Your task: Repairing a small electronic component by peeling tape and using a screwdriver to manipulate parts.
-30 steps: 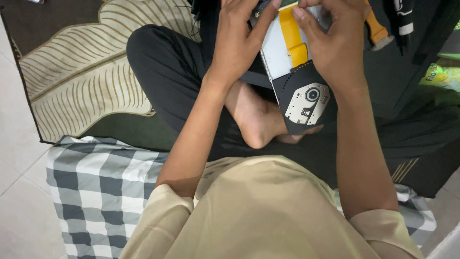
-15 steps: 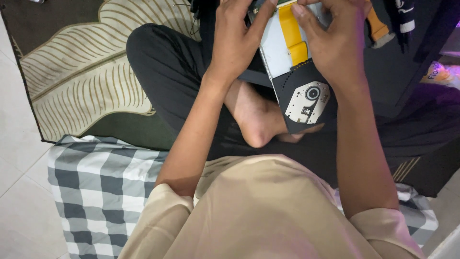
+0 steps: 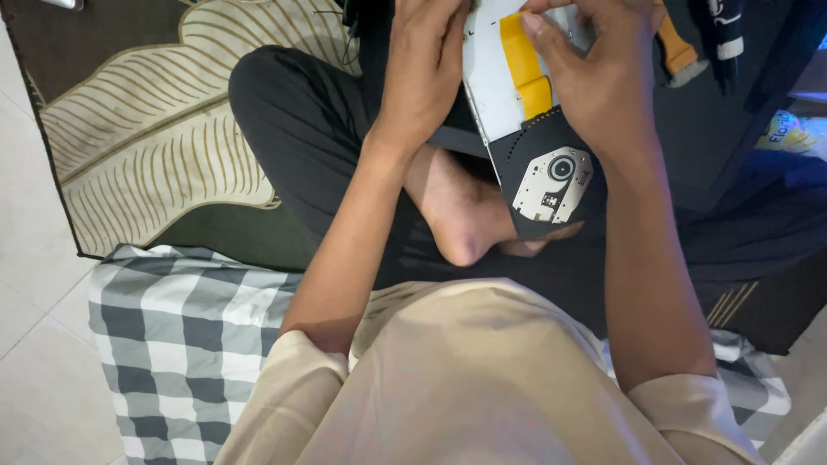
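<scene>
Floor tiles, one leaf-patterned rug (image 3: 164,129), one checked cushion (image 3: 185,336) — left hand (image 3: 422,73) and right hand (image 3: 594,77) both clasp one disc drive (image 3: 534,129).

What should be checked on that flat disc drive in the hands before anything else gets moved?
1. Left hand grips the disc drive: ok.
2. Right hand grips its other side: ok.
3. A fingertip rests on the yellow strip: ok.
4. Drive held clear above the bare foot: ok.
5. Drive's top end in view: not ok, cut off by the picture's edge.
6. Whether the strip is loose: cannot tell.
</scene>
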